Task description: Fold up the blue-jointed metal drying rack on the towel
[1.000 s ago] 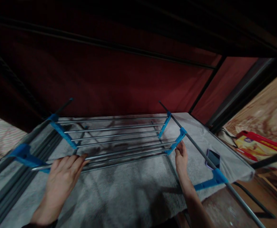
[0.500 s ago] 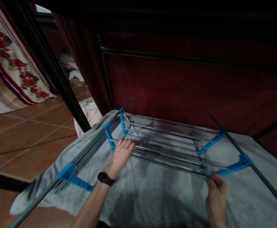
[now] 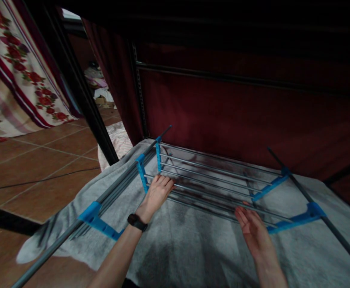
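Observation:
A rack of thin grey metal rods (image 3: 214,166) with blue plastic brackets (image 3: 301,218) lies on a grey blanket. My left hand (image 3: 159,190), with a dark watch on the wrist, curls its fingers over the front rods close to the left bracket (image 3: 141,172). My right hand (image 3: 253,228) is beside the front rods, left of the right front bracket, its fingers stretched out and loosely together. Whether its fingertips touch a rod is hard to tell. Thicker side poles (image 3: 340,236) run through the brackets.
Loose grey tubes (image 3: 115,196) lie bundled along the left pole, near another blue bracket (image 3: 98,220). A black metal frame post (image 3: 81,96) rises at left, with dark red curtain cloth (image 3: 217,108) behind. Tiled floor (image 3: 43,168) with a cable lies left; a floral cloth (image 3: 21,76) hangs there.
My right hand has let go at the end of the right front bracket and moved left along the front rods, its fingers now extended. My left hand keeps its place on the rods.

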Demonstrator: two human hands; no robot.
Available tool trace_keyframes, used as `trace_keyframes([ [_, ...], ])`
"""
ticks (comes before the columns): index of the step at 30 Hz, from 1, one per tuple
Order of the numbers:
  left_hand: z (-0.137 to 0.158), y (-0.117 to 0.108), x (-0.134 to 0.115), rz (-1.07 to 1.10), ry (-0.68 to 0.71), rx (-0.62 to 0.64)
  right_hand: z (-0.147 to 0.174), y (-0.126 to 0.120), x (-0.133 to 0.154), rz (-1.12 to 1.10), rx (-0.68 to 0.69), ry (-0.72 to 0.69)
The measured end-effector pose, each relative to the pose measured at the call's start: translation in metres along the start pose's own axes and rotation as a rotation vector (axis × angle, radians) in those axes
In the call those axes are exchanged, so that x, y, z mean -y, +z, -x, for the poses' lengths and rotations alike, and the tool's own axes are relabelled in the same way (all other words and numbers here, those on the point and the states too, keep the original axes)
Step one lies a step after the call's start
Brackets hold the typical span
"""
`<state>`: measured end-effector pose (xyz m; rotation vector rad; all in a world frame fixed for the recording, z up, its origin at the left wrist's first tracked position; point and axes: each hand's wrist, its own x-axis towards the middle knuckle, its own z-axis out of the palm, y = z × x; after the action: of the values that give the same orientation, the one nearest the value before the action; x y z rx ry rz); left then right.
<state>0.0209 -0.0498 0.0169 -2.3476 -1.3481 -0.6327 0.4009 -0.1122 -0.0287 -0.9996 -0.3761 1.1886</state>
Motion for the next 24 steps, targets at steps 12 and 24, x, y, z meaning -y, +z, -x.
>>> trace_keyframes([
  [12,0.041,0.018,-0.002,0.14,-0.356,-0.442,-0.003,0.008,-0.004,-0.02,-0.043,-0.04],
  [24,0.036,0.047,0.042,0.801,-1.053,-0.705,-0.002,0.011,-0.006,0.011,-0.062,-0.079],
])
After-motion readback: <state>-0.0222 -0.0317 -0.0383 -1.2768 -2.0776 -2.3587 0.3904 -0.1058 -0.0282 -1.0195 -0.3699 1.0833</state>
